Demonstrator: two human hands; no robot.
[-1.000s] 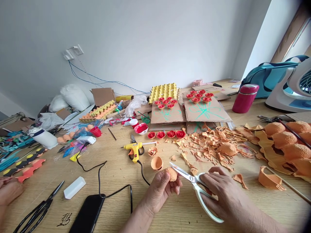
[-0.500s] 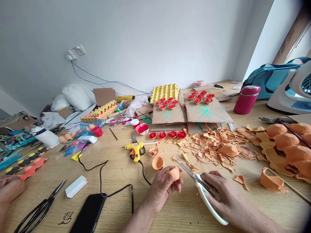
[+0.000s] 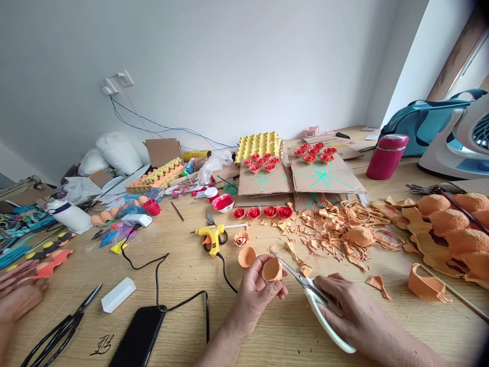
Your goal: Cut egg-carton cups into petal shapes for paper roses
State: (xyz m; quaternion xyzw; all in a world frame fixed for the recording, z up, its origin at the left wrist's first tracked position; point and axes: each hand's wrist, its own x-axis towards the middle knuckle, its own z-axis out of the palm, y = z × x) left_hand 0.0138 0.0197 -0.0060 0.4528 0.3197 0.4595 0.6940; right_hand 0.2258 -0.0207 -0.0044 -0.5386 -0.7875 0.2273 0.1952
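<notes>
Between the fingers and thumb of my left hand (image 3: 255, 295) is an orange egg-carton cup (image 3: 271, 270), its hollow side facing me. My right hand (image 3: 349, 306) grips white-handled scissors (image 3: 324, 318), whose blades reach up-left to just beside the cup's right rim. Behind my left hand, another carton cup (image 3: 247, 257) rests on the table. Past it sits an unpainted carton rose (image 3: 241, 238), then a row of red-painted roses (image 3: 270, 212). A yellow glue gun (image 3: 213, 238) lies left of these, over a second pair of scissors.
Orange carton scraps (image 3: 340, 229) are heaped beyond my right hand, beside an egg tray (image 3: 446, 224). At front left lie a black phone (image 3: 137, 336) and black scissors (image 3: 63, 331). A co-worker's hands (image 3: 23, 295) are at the left edge, by a red carton strip (image 3: 53, 262).
My left hand has turned the carton cup so its opening now faces me. The scissors have barely shifted. The co-worker's hands have moved at the carton strip.
</notes>
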